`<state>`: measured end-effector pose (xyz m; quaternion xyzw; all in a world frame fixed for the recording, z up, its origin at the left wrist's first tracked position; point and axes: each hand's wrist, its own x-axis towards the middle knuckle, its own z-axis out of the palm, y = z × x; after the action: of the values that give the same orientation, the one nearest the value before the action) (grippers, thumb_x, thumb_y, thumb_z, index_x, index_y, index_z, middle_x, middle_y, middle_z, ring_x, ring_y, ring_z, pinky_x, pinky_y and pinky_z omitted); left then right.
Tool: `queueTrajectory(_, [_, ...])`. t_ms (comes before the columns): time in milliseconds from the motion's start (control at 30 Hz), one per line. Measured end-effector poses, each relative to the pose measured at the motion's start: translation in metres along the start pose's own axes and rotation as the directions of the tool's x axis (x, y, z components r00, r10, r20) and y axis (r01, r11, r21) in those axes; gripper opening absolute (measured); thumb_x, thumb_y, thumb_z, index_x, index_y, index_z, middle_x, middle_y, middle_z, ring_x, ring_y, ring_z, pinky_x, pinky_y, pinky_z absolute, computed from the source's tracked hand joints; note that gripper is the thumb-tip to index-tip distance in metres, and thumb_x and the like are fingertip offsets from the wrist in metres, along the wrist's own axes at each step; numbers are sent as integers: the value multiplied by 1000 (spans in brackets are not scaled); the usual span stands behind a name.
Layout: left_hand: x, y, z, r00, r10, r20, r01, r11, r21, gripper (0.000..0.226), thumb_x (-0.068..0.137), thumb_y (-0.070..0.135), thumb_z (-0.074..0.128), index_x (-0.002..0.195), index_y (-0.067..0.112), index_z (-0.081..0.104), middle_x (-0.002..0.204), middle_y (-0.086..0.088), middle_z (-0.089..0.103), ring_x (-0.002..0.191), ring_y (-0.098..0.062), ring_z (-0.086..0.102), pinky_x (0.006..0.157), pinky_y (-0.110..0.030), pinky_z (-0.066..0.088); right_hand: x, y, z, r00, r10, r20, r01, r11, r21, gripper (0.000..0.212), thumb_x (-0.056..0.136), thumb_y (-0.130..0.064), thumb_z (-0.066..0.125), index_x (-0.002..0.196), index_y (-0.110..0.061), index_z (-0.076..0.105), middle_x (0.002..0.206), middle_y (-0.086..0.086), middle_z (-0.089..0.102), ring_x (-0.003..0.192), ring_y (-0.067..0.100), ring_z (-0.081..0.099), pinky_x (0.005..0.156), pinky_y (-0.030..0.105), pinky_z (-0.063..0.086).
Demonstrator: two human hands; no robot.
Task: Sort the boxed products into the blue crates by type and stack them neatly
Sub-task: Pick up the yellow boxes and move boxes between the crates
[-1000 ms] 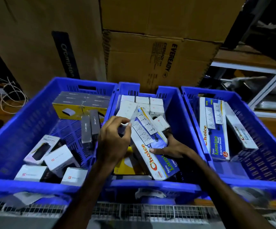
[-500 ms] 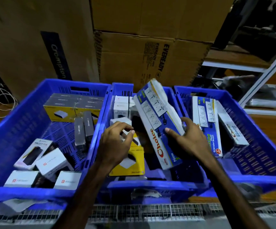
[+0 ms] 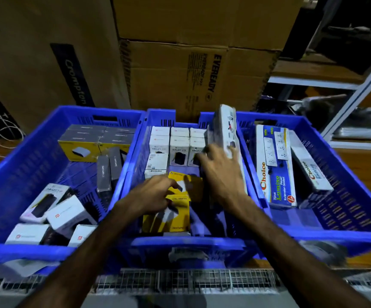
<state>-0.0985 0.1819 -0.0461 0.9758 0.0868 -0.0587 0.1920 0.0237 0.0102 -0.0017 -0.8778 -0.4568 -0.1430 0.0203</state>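
Three blue crates side by side. Right hand (image 3: 221, 172) grips a long extension-socket box (image 3: 226, 130), tipped up on edge over the wall between the middle crate (image 3: 189, 243) and right crate (image 3: 344, 237). Left hand (image 3: 151, 194) pinches a yellow box (image 3: 186, 185) lying in the middle crate, another yellow box (image 3: 169, 218) just in front. White boxes (image 3: 171, 145) stacked at that crate's back. Two Choice socket boxes (image 3: 273, 165) lie in the right crate. Left crate (image 3: 22, 252) holds mixed white, grey and yellow boxes.
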Motion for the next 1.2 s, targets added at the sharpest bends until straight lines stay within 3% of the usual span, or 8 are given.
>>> queueTrajectory(133, [17,2,-7,982,-42,186,26,996,89,36,84,33,79,113,16,69,115,-15,70,110,-34,66,89,-43,55,14,-22,10,904,-269,333,217,958,185,32,100,-28,54,130,-17,61,127,10,53,112,37,63,85,49,52])
queueTrajectory(433, [48,-1,13,896,-223,384,121,955,271,67,72,43,92,128,21,63,130,-8,68,116,-29,67,96,-38,55,61,-21,51,690,-104,717,10,991,134,25,91,-15,67,113,-2,69,125,25,65,109,30,68,86,37,53])
queueTrajectory(633, [51,-8,27,869,-271,414,191,955,226,48,97,26,68,138,7,51,142,-17,56,127,-34,58,94,-36,46,63,-13,71,711,18,703,-123,988,98,68,93,-29,70,152,-10,40,150,18,52,132,26,59,107,40,49])
queueTrajectory(800, [43,-2,34,912,-219,348,98,938,333,46,112,31,32,144,4,51,152,-20,50,139,-31,50,107,-34,41,50,-19,93,748,11,663,-74,995,67,67,100,-35,57,156,-16,25,148,23,48,131,36,56,105,44,46])
queueTrajectory(933, [37,4,34,931,-180,317,78,948,310,46,110,32,44,140,-2,54,143,-24,59,131,-36,58,82,-30,55,60,-21,93,633,41,773,-153,986,72,113,83,-29,80,163,-21,0,157,25,38,140,37,49,108,47,48])
queueTrajectory(1000, [40,1,37,916,-209,343,96,943,318,44,112,29,38,146,2,48,151,-19,53,138,-33,52,106,-37,48,61,-25,91,634,54,772,-179,981,78,124,79,-32,85,163,-21,-5,151,25,47,137,37,51,108,44,47])
queueTrajectory(1133, [33,3,23,896,-171,409,2,924,382,44,109,29,47,144,4,53,148,-19,56,133,-31,57,94,-26,53,58,-26,98,710,112,695,-222,973,70,120,77,-31,84,163,-19,2,143,25,56,134,39,53,105,44,47])
queueTrajectory(1200, [31,4,18,890,-180,419,29,939,342,56,99,31,67,147,9,49,150,-14,54,135,-29,56,97,-29,49,52,-20,78,731,136,669,-284,952,116,83,83,-35,79,151,-16,36,128,19,65,115,24,68,90,34,55])
